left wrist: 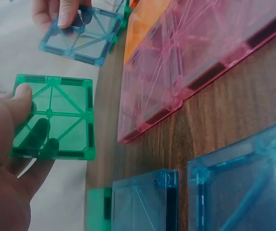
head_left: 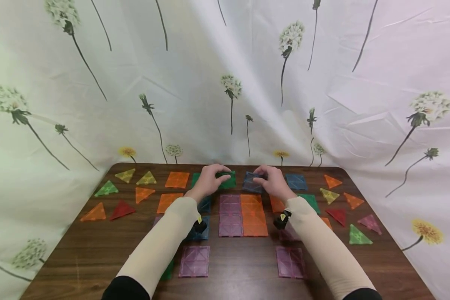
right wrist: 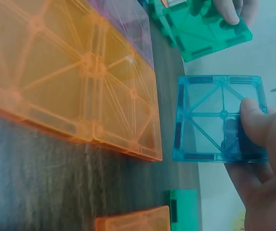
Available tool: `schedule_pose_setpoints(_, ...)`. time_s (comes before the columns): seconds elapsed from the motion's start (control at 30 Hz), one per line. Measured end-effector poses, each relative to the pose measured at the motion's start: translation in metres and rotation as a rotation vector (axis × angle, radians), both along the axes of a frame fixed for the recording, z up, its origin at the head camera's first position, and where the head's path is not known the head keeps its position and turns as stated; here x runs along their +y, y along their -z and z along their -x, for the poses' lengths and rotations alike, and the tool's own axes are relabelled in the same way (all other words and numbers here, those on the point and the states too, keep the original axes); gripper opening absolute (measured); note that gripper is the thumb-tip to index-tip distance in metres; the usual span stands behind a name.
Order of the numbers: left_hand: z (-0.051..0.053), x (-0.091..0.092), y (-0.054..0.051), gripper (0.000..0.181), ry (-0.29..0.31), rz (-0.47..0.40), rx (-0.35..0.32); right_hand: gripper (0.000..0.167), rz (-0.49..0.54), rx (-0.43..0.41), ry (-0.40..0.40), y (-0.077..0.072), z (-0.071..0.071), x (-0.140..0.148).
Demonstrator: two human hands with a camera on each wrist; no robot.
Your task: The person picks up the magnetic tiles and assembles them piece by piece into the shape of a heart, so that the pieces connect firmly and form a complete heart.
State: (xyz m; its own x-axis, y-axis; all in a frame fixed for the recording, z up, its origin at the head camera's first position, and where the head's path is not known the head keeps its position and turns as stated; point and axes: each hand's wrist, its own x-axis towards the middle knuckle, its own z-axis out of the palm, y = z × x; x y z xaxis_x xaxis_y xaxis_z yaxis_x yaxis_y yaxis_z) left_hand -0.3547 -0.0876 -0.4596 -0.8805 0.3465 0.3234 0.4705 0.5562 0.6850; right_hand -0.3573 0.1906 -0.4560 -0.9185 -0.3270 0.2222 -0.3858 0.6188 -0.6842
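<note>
At the far side of the table, my left hand (head_left: 208, 180) pinches a clear green square magnetic tile (left wrist: 70, 98) between thumb and fingers. Opposite it, my right hand (head_left: 274, 182) grips a blue square magnetic tile (right wrist: 200, 101) the same way. In both wrist views the two held tiles are raised off the wood and apart from each other. Just nearer than the hands lies a block of purple tiles (head_left: 231, 225) joined side by side with orange tiles (head_left: 256, 225). The left wrist view shows the purple edge close up; the right wrist view shows the orange edge.
Square tiles lie beside both forearms, including a blue tile (head_left: 296, 181) and an orange tile (head_left: 177, 179). Two purple squares (head_left: 194, 261) (head_left: 290, 261) lie nearer. Triangular tiles (head_left: 122, 209) are spread along both sides. A flowered curtain (head_left: 195, 116) hangs behind the table (head_left: 240, 287).
</note>
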Motion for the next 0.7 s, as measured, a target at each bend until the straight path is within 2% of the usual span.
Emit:
schedule_pose_setpoints(0.3,-0.015,0.001,-0.005,0.022,0.039,0.037,0.040,0.015,-0.027,0.087,-0.061,-0.002,-0.018,0.001)
schedule_pose_setpoints(0.47,-0.019,0.001,-0.003,0.021,0.051,0.051,0.074,0.014,-0.044,0.123,-0.082,0.001,-0.021,0.000)
schedule_pose_setpoints(0.7,-0.025,-0.001,0.001,0.021,0.055,0.041,0.058,0.014,-0.050,0.170,-0.112,0.008,-0.022,0.001)
